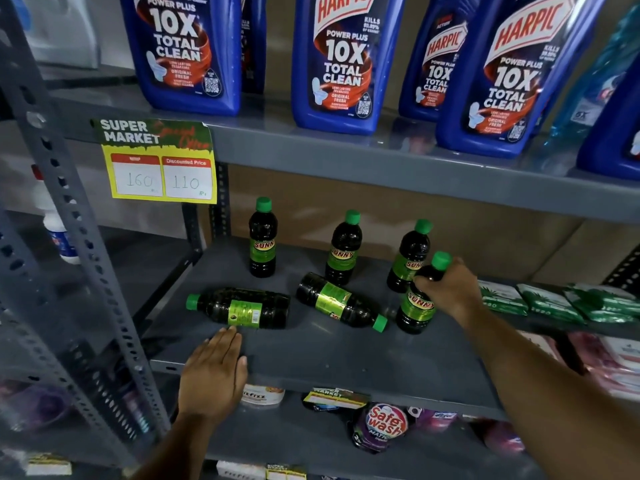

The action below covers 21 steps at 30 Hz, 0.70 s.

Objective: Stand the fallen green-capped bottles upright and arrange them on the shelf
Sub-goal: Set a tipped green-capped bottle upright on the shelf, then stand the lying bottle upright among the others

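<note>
Several dark green-capped "Sunny" bottles are on the grey middle shelf (346,355). Three stand upright at the back: one at the left (262,242), one in the middle (343,252), one at the right (408,259). Two lie on their sides: one at the front left (242,308) with its cap pointing left, one in the centre (341,303) with its cap pointing front right. My right hand (450,289) grips the neck of another upright bottle (417,306) standing at the front right. My left hand (214,372) lies flat and open on the shelf's front edge, just below the left fallen bottle.
Large blue Harpic bottles (332,64) fill the shelf above. A yellow price tag (161,171) hangs from that shelf's edge. Green packets (554,301) lie to the right of the bottles. A perforated grey upright (69,237) stands at the left. Pouches sit on the lower shelf (381,427).
</note>
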Each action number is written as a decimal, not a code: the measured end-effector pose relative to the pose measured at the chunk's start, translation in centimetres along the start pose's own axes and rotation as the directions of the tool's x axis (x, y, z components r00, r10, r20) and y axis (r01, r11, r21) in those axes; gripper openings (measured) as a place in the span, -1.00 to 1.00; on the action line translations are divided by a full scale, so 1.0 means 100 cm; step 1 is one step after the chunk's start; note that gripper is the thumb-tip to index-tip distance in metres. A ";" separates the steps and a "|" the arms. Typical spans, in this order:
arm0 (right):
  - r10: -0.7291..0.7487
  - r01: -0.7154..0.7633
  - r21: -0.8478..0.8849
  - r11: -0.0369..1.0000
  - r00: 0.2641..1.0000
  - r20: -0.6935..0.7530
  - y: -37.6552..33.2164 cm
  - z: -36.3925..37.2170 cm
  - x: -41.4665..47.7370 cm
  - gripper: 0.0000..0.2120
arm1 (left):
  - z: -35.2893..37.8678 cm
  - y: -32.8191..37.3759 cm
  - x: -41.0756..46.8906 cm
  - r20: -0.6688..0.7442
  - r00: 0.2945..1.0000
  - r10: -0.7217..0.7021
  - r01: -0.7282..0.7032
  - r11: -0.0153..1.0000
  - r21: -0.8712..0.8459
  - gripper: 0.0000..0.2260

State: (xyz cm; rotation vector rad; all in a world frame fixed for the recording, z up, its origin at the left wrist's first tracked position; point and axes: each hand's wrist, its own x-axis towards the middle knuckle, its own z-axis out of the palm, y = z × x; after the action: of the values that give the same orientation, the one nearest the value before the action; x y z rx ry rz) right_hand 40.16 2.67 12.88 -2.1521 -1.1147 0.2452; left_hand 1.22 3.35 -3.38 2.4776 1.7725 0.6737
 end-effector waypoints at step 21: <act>-0.245 0.308 -0.132 0.942 0.903 0.354 0.001 0.079 -0.061 -0.43 | 0.005 -0.012 0.002 0.044 0.999 0.023 -0.020 0.998 -0.065 -0.47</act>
State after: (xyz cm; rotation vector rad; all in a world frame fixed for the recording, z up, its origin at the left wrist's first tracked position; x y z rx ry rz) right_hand 32.91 1.76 6.10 -2.1248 -1.6833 0.3985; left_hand 0.36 4.08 -4.07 2.4531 1.6837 0.6598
